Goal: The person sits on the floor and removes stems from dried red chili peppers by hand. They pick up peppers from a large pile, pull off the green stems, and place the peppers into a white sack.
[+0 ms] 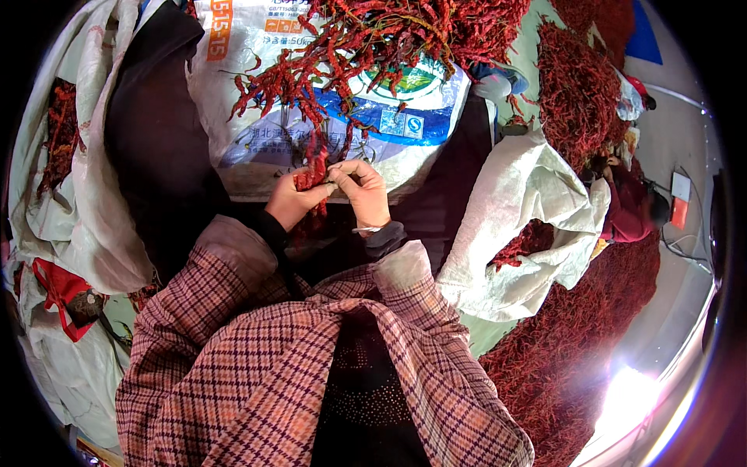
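My left hand (pixel 293 197) is closed around several dried red chilli peppers (pixel 316 164), whose tips hang below the fist. Thumb and forefinger of my right hand (pixel 366 194) pinch together at the edge of that bunch, beside the left thumb. They appear to grip a chilli by its stem end, though the piece is too small to make out well. Under both hands a printed white woven sack (pixel 219 125) lies across my lap. On its far part rests a tangled pile of dried chillies with stems (pixel 385 38), some trailing towards my hands.
An open white woven sack (pixel 502 181) with chillies inside (pixel 528 240) stands at my right. Another white sack (pixel 108 233) is at my left, above a red bag (pixel 67 306). Chilli heaps (pixel 575 96) (pixel 566 350) cover the right side. A person in dark red (pixel 630 210) sits there.
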`<state>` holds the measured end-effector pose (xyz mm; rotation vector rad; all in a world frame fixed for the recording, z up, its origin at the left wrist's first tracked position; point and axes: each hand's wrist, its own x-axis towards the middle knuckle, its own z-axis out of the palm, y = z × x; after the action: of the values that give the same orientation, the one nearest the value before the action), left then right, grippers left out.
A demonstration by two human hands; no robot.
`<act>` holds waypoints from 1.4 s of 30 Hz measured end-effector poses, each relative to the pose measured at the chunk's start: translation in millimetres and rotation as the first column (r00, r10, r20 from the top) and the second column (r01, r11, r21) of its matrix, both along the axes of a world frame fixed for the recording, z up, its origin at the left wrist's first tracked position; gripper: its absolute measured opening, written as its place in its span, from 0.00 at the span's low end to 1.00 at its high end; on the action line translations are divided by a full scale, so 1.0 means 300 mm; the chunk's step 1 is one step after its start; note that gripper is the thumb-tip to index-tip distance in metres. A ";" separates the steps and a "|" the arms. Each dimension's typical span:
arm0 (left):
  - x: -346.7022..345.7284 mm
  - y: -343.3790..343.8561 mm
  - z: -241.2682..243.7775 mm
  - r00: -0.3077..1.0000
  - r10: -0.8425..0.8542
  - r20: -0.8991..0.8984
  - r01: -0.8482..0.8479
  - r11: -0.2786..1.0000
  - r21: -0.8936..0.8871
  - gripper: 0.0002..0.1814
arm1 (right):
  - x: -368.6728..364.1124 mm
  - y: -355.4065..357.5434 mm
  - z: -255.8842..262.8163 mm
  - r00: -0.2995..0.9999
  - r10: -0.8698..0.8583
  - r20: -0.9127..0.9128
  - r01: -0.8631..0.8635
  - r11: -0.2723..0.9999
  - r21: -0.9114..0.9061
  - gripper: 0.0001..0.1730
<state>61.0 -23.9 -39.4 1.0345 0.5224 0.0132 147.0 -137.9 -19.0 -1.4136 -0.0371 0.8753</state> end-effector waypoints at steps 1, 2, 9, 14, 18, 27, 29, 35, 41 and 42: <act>0.001 0.007 0.009 0.999 0.003 -0.044 -0.007 0.996 -0.085 0.07 | 0.003 -0.004 -0.013 1.000 -0.001 0.025 0.000 1.000 0.021 0.02; 0.000 0.015 0.022 0.996 0.001 -0.089 -0.016 0.986 -0.169 0.06 | 0.008 -0.011 -0.037 0.999 -0.003 0.051 0.001 0.999 0.042 0.02; -0.001 0.023 -0.022 0.987 -0.046 -0.154 0.028 0.992 -0.121 0.07 | -0.003 0.011 0.021 0.831 0.155 0.534 -0.015 0.966 -0.257 0.02; -0.033 -0.027 -0.121 0.984 0.128 -0.125 -0.150 0.972 -0.180 0.05 | 0.008 0.129 0.184 0.147 0.406 0.902 -0.335 0.878 -0.341 0.05; -0.024 0.061 0.017 0.919 0.051 -0.391 -0.118 0.982 -0.148 0.08 | 0.144 0.045 0.018 0.445 0.657 0.608 -0.266 0.746 -0.611 0.08; -0.009 0.026 0.033 0.918 0.028 -0.395 -0.124 0.968 -0.217 0.09 | 0.253 0.270 -0.272 0.129 0.812 0.569 0.205 0.540 -0.816 0.20; -0.015 0.027 0.031 0.916 0.027 -0.401 -0.128 0.965 -0.227 0.09 | 0.263 0.266 -0.289 0.271 0.726 0.632 0.151 0.616 -0.773 0.16; -0.008 0.016 0.028 0.915 0.085 -0.394 -0.208 0.938 -0.279 0.07 | 0.316 0.157 -0.242 0.797 0.369 0.479 -0.090 0.856 -0.509 0.12; 0.003 0.047 0.026 0.919 0.096 -0.382 -0.209 0.942 -0.265 0.07 | 0.328 0.026 -0.186 0.741 0.328 0.586 -0.001 0.873 -0.487 0.12; 0.006 0.049 0.043 0.914 0.099 -0.393 -0.215 0.940 -0.266 0.07 | 0.310 0.015 -0.150 0.698 0.355 0.622 0.029 0.854 -0.519 0.12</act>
<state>62.8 -9.3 -26.5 0.6878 0.9282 -0.1206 239.9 -133.5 -64.1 -2.2125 -0.5789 0.4396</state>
